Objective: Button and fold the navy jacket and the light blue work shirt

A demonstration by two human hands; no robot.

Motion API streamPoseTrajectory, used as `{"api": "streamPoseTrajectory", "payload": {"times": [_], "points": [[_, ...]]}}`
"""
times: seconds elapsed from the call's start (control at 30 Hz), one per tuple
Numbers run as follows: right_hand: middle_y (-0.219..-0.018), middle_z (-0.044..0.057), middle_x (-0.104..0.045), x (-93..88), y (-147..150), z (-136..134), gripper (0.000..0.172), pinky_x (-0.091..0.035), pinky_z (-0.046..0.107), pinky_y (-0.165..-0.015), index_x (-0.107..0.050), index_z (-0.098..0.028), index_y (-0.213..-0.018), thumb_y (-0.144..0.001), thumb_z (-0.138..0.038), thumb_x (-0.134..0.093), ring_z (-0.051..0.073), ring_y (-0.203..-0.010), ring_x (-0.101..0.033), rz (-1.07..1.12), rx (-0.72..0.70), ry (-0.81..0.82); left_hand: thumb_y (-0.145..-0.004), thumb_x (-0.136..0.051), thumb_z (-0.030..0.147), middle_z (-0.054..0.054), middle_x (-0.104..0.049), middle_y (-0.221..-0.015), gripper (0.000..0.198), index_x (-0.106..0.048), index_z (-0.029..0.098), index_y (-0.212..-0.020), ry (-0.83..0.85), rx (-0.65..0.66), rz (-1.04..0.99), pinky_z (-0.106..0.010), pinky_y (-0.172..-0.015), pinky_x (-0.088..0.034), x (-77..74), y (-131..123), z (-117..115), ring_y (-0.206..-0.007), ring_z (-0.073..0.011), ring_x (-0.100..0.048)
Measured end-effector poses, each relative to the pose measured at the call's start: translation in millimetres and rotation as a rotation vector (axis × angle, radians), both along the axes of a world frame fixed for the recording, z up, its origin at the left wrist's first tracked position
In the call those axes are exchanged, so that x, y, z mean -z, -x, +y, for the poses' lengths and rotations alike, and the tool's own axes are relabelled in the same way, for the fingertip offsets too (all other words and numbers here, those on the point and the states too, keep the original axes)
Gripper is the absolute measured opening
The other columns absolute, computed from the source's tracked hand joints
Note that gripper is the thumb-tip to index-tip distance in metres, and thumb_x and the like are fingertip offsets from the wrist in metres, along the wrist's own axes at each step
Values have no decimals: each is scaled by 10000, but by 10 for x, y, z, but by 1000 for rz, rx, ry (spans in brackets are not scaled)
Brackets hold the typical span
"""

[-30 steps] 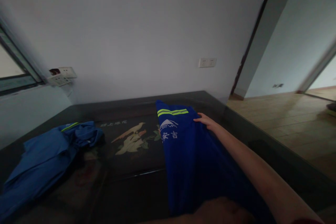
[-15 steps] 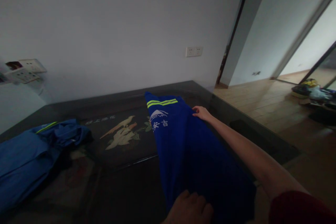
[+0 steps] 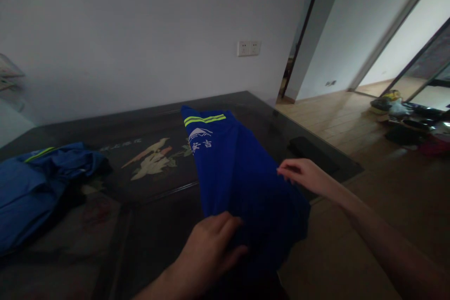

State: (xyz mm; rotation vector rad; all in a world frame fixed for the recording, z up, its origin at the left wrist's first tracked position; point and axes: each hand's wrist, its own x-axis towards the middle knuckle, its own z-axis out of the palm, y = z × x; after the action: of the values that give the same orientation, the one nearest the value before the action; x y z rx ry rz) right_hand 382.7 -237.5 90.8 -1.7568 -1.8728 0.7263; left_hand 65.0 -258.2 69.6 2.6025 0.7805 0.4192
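Workwear (image 3: 228,168) lies on the desk (image 3: 151,220) at right, presumably so we reach both edges; our left hand (image 3: 209,243) spreads thumb from fingers; whether our right hand (image 3: 302,174) pinches, we cannot tell.

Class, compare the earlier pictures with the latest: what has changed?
The right hand moved from the far corner of the bright-blue printed cloth garment toward the wearer, along its right edge; any grip is unclear. The left hand moved further into view, over the garment's near part. The crumpled dull-blue cloth garment stays put.
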Motion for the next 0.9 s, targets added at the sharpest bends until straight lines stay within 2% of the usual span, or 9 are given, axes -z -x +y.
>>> {"api": "streamPoseTrajectory", "payload": {"times": [0.1,0.17,0.27,0.33,0.47,0.57,0.67,0.77,0.9], "points": [[-574,26,-617,186,-99,-506,481,-401,251,-507,-606,-190,-647,-850,-588,-430,152,-523,-575,-42,86,170,-912,-433,301,-28,-672,-916,198,-581,223,-1017,91,-370,-169,-293,-729,-523,54,274,290,-816,-181,-656],[-507,39,-599,345,-137,-701,552,-396,260,-482,-581,-196,-571,-845,-637,-396,157,-466,-567,-101,162,267,-879,-469,330,-44,-671,-959,205,-584,216,-1005,155,-532,-258,-340,-798,-523,152,412,525,-883,-210,-654],[-484,63,-599,519,-113,-847,607,-418,271,-468,-573,-201,-530,-806,-711,-395,177,-457,-586,-74,234,383,-816,-544,327,-91,-627,-1140,306,-543,195,-1092,398,-596,-435,-394,-885,-511,272,503,843,-1018,-239,-629],[-533,71,-627,582,-65,-898,607,-451,280,-481,-596,-194,-574,-762,-747,-430,195,-502,-614,38,215,452,-806,-570,306,-121,-569,-1253,383,-498,186,-1163,612,-609,-559,-390,-900,-513,285,480,1014,-1072,-237,-612],[-770,76,-692,678,17,-976,572,-514,303,-561,-665,-177,-791,-696,-729,-546,229,-700,-663,283,106,512,-856,-560,236,-138,-584,-1231,468,-390,195,-1290,932,-691,-663,-319,-806,-554,220,295,1344,-963,-183,-655],[-893,92,-700,747,64,-1007,536,-538,343,-684,-686,-171,-897,-715,-666,-584,246,-822,-657,371,85,479,-893,-541,258,-114,-666,-1008,421,-404,165,-1279,914,-768,-551,-273,-642,-557,205,159,1659,-724,-150,-669],[-943,101,-709,748,125,-992,503,-520,393,-800,-707,-170,-896,-729,-631,-595,271,-888,-647,404,87,463,-908,-518,372,-85,-670,-762,326,-545,102,-1088,822,-814,-389,-262,-537,-522,227,114,2020,-555,-148,-622],[-958,85,-717,666,180,-964,451,-492,416,-877,-722,-185,-885,-730,-595,-619,287,-940,-639,458,69,455,-898,-513,440,-87,-653,-657,372,-606,80,-899,764,-843,-345,-257,-538,-507,227,120,2357,-585,-179,-629],[-958,77,-719,534,187,-972,432,-489,428,-891,-721,-203,-961,-743,-565,-630,286,-946,-642,533,59,478,-877,-541,443,-102,-649,-617,384,-616,69,-835,701,-888,-300,-280,-560,-503,176,82,2640,-633,-222,-645]]}}
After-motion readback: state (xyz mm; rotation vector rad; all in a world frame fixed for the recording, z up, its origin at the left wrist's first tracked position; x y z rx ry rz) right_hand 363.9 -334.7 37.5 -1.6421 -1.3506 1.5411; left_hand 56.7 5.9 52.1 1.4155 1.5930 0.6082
